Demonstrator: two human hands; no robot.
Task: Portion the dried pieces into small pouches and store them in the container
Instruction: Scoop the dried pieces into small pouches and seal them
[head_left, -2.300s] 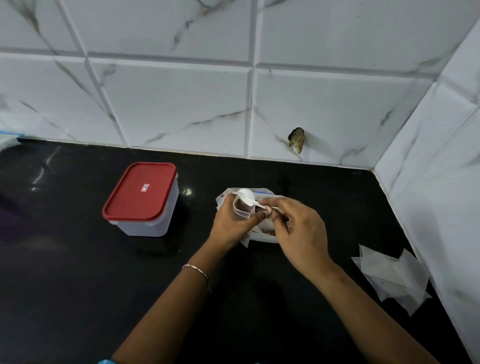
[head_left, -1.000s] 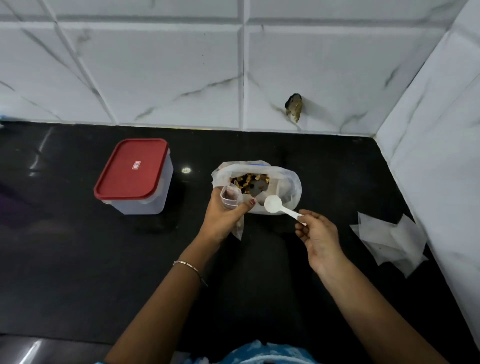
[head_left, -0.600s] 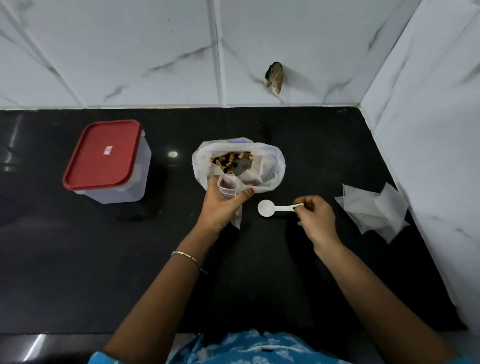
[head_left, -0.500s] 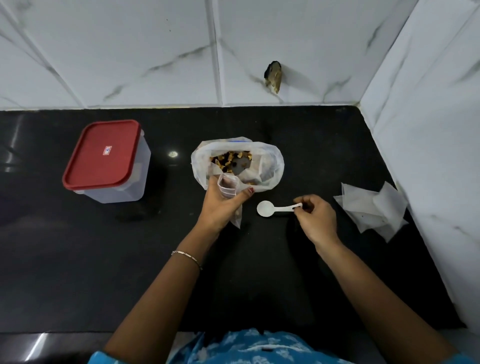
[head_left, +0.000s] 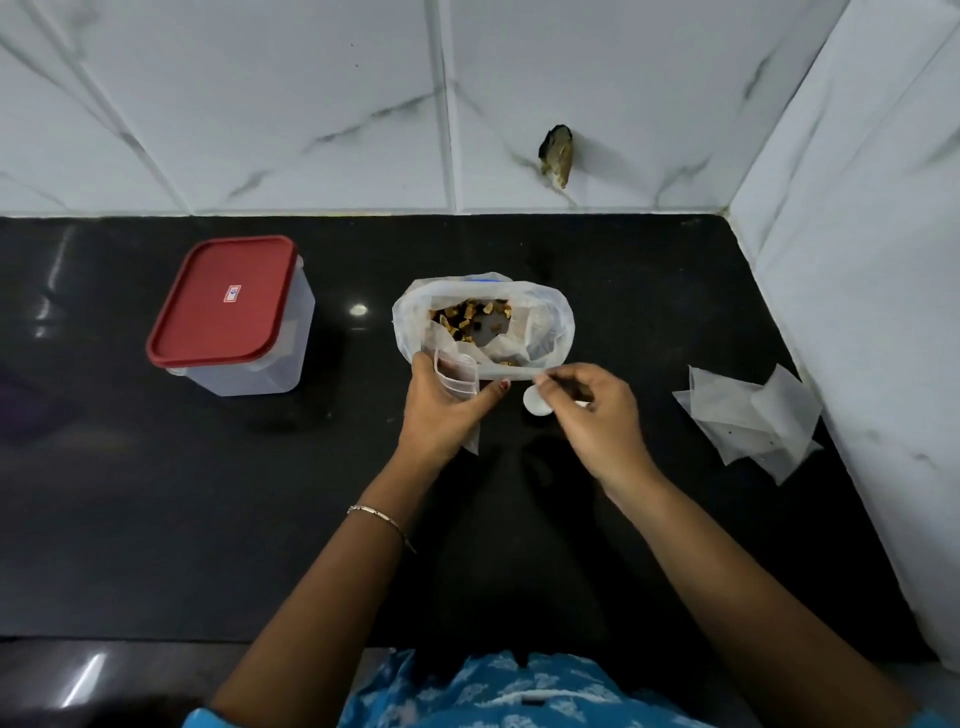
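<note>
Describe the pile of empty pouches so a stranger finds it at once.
Follow the black stone countertop to its right end, where the white marble-tiled side wall rises. Near that wall's foot lies a loose pile of flat, translucent white pouches. Unlike the open plastic bag of dried brown pieces and the red-lidded clear plastic box further left, it lies flat and looks empty.
</note>
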